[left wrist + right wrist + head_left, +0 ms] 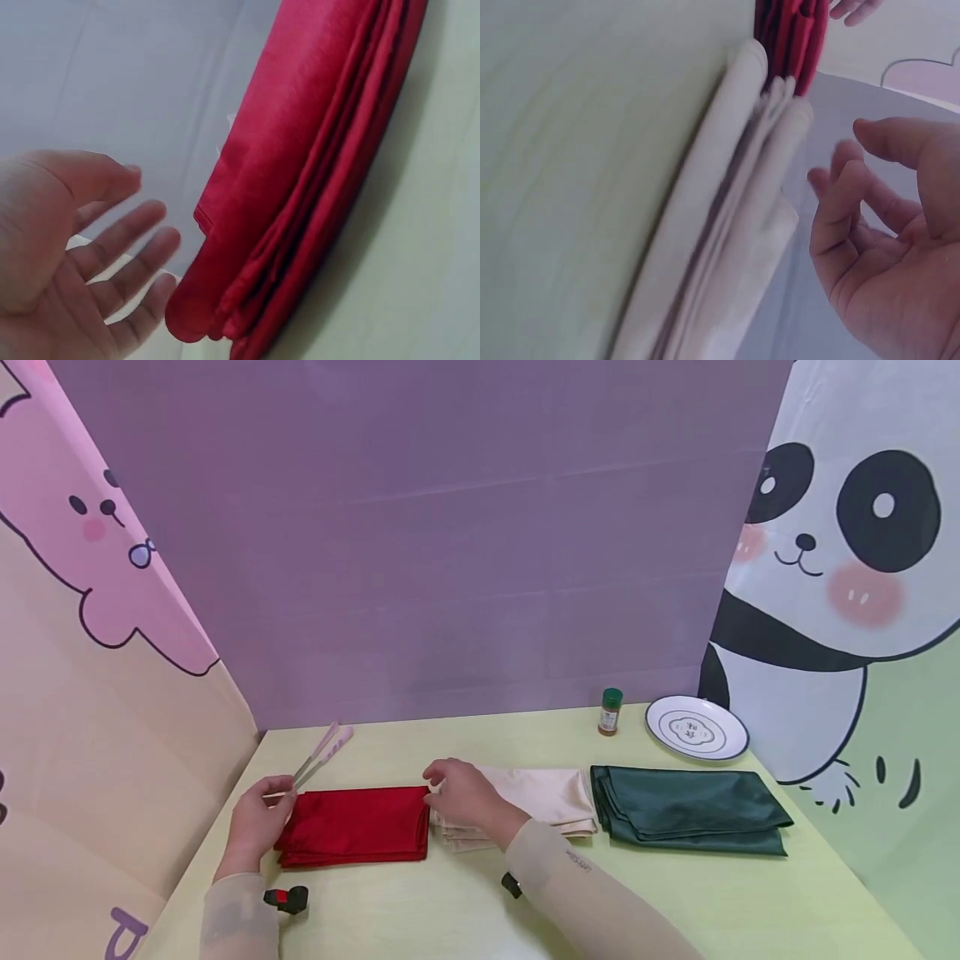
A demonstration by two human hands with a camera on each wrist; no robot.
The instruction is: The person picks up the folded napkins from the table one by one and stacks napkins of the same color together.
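A folded red satin cloth [358,825] lies on the left of the table. My left hand [258,822] is at its left end; in the left wrist view the left hand [97,255] has loosely bent fingers, with nothing between them and the thumb. My right hand [467,792] hovers over the left part of a folded cream cloth [536,797], close to the red cloth's right edge. Seen from the right wrist, the right hand [889,232] has relaxed, bent fingers and a gap between thumb and forefinger, holding nothing.
Tongs [324,756] with pink parts lie behind the left hand. On the right is a folded dark green cloth [690,810]. Farther back stand a green-capped jar [610,712] and a white plate [731,742]. A purple backdrop [480,543] rises behind the table.
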